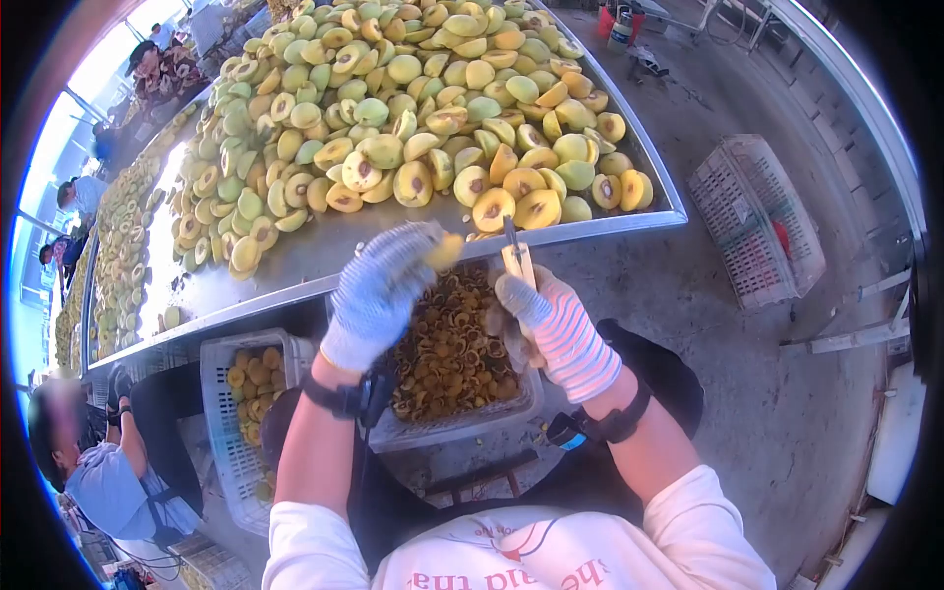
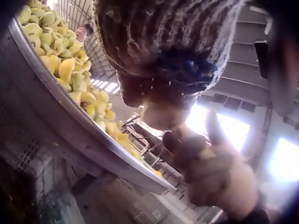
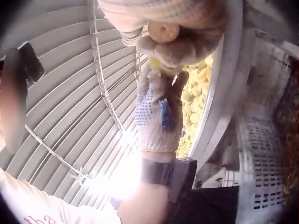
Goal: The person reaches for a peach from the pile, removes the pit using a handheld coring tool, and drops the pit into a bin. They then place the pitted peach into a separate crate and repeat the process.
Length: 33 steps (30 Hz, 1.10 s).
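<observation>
My left hand, in a white glove with blue dots, pinches a yellow peach half just inside the table's edge. The fruit is blurred in the head view. Opposite it, my right hand, in a striped glove, grips a wooden-handled pitting knife whose dark metal tip points away from me. The round handle end shows in the right wrist view, poking out of the fist. Both hands are close together above a crate of brown pits and scraps.
A heap of halved peaches covers much of the metal table. Left of my knees stands a white crate with yellow halves. Stacked crates stand on the floor at right. Another person sits at left.
</observation>
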{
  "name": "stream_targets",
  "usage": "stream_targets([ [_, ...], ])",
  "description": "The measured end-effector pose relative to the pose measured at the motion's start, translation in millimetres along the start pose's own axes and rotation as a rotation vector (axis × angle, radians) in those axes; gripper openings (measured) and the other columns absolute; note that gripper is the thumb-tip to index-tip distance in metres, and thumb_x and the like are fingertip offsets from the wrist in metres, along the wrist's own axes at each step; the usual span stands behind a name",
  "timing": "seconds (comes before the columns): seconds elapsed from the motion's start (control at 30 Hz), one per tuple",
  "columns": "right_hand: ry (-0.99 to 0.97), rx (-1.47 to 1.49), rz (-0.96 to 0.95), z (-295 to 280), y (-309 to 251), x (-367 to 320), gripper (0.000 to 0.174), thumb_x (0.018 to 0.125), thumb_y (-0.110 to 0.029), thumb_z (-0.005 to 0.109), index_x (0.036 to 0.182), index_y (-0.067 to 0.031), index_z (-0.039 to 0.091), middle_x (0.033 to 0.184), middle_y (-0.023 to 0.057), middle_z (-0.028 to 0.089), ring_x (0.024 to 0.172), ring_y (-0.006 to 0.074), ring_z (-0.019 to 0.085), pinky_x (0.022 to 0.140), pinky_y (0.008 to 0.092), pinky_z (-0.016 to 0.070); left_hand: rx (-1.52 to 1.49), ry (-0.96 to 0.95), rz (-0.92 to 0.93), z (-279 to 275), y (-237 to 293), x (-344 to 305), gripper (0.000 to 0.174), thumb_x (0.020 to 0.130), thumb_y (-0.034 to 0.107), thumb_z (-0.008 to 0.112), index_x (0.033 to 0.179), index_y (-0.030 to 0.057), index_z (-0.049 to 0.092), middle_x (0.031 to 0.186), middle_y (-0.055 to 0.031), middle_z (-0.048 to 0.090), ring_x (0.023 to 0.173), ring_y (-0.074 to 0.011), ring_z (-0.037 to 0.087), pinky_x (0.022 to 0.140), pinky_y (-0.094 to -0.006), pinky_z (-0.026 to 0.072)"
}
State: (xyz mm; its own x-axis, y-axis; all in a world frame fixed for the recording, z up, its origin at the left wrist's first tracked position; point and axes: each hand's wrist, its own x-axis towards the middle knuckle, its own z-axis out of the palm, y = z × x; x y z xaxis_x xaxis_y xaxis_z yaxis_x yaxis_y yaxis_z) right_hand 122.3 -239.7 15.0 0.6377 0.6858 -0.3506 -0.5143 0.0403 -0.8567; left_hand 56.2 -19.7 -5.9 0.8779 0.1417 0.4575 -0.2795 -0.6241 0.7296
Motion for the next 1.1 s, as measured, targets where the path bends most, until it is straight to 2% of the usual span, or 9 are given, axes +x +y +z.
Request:
stream_targets([
  [0.13, -0.117, 0.177, -0.011, 22.1, 8.3, 5.0, 0.045, 0.085, -0.023, 0.073, 0.117, 0.0009, 0.052, 0.077, 0.0070, 0.062, 0.041, 0.0090, 0.051, 0.036, 0.0203, 0.0397, 0.089, -0.170, 0.079, -16.6, 37.5, -29.2, 0.045, 0.092, 0.019, 0.068, 0.130, -0.0014, 0.057, 0.129, -0.0149, 0.060, 0.120, -0.0264, 0.057, 0.104, -0.0383, 0.0443],
  [0.23, -0.100, 0.141, -0.037, 44.5, 19.4, 10.3, 0.042, 0.083, -0.016, 0.071, 0.118, 0.0015, 0.053, 0.074, 0.0059, 0.062, 0.042, 0.0100, 0.052, 0.037, 0.0212, 0.0397, -0.884, 0.259, -0.204, -13.3, 43.8, -43.3, 0.046, 0.089, 0.010, 0.070, 0.131, -0.0012, 0.057, 0.139, -0.0170, 0.053, 0.127, -0.0259, 0.053, 0.108, -0.0379, 0.0399],
  [0.3, -0.065, 0.104, -0.070, 72.6, 23.9, 10.1, 0.040, 0.084, -0.015, 0.070, 0.117, 0.0006, 0.054, 0.074, 0.0053, 0.062, 0.041, 0.0100, 0.052, 0.037, 0.0208, 0.0388, -0.929, 0.320, -0.228, -14.0, 38.9, -50.9, 0.045, 0.095, 0.016, 0.063, 0.134, -0.0044, 0.052, 0.136, -0.0166, 0.054, 0.127, -0.0255, 0.052, 0.109, -0.0377, 0.0376],
  [0.37, -0.082, -0.211, -0.109, 88.3, 34.1, 17.1, 0.041, 0.083, -0.019, 0.073, 0.115, -0.0013, 0.054, 0.078, 0.0104, 0.065, 0.052, 0.0216, 0.061, 0.047, 0.0312, 0.0477, -0.752, 0.297, -0.279, -17.7, 30.4, -62.4, 0.044, 0.098, 0.021, 0.059, 0.134, -0.0031, 0.053, 0.134, -0.0159, 0.056, 0.124, -0.0252, 0.053, 0.108, -0.0367, 0.0390],
  [0.47, 0.091, -0.790, -0.551, 100.9, 50.4, 26.3, 0.046, 0.082, -0.028, 0.075, 0.114, -0.0023, 0.054, 0.085, 0.0211, 0.067, 0.075, 0.0401, 0.067, 0.067, 0.0454, 0.0525, -1.271, 0.508, -0.589, -35.5, 12.2, -61.8, 0.039, 0.101, 0.030, 0.053, 0.122, -0.0012, 0.059, 0.117, -0.0140, 0.063, 0.111, -0.0249, 0.059, 0.099, -0.0366, 0.0467],
  [0.53, 0.002, -0.960, -0.530, 110.4, 46.4, 25.3, 0.044, 0.083, -0.030, 0.074, 0.110, -0.0027, 0.054, 0.085, 0.0227, 0.067, 0.078, 0.0417, 0.066, 0.067, 0.0469, 0.0524, -1.524, 0.575, -0.627, -49.7, 12.0, -59.9, 0.038, 0.102, 0.033, 0.049, 0.116, -0.0003, 0.061, 0.108, -0.0141, 0.064, 0.101, -0.0263, 0.062, 0.091, -0.0385, 0.0512],
  [0.83, -0.140, -1.450, -0.123, 139.5, 55.2, 35.4, 0.041, 0.083, -0.027, 0.069, 0.109, -0.0011, 0.051, 0.089, 0.0240, 0.068, 0.087, 0.0421, 0.067, 0.074, 0.0478, 0.0537, -1.279, 0.561, -0.590, -60.2, 9.6, -69.9, 0.034, 0.100, 0.028, 0.055, 0.114, -0.0015, 0.063, 0.101, -0.0136, 0.066, 0.086, -0.0236, 0.065, 0.072, -0.0337, 0.0558],
  [1.03, -0.353, -0.779, -0.456, 137.8, 73.8, 36.3, 0.027, 0.084, -0.020, 0.069, 0.100, -0.0015, 0.059, 0.081, 0.0144, 0.068, 0.062, 0.0285, 0.065, 0.058, 0.0359, 0.0513, -1.036, 0.567, -0.645, -57.6, 11.5, -73.3, 0.034, 0.099, 0.031, 0.055, 0.110, -0.0003, 0.065, 0.095, -0.0136, 0.068, 0.078, -0.0233, 0.067, 0.067, -0.0339, 0.0565],
  [1.1, -0.451, -0.685, -0.179, 139.9, 52.1, 24.7, 0.026, 0.082, -0.020, 0.072, 0.097, -0.0020, 0.060, 0.074, 0.0090, 0.064, 0.056, 0.0204, 0.059, 0.052, 0.0303, 0.0469, -0.941, 0.519, -0.641, -58.3, 17.1, -71.6, 0.038, 0.099, 0.036, 0.054, 0.109, 0.0006, 0.064, 0.096, -0.0140, 0.068, 0.078, -0.0237, 0.067, 0.066, -0.0338, 0.0566],
])
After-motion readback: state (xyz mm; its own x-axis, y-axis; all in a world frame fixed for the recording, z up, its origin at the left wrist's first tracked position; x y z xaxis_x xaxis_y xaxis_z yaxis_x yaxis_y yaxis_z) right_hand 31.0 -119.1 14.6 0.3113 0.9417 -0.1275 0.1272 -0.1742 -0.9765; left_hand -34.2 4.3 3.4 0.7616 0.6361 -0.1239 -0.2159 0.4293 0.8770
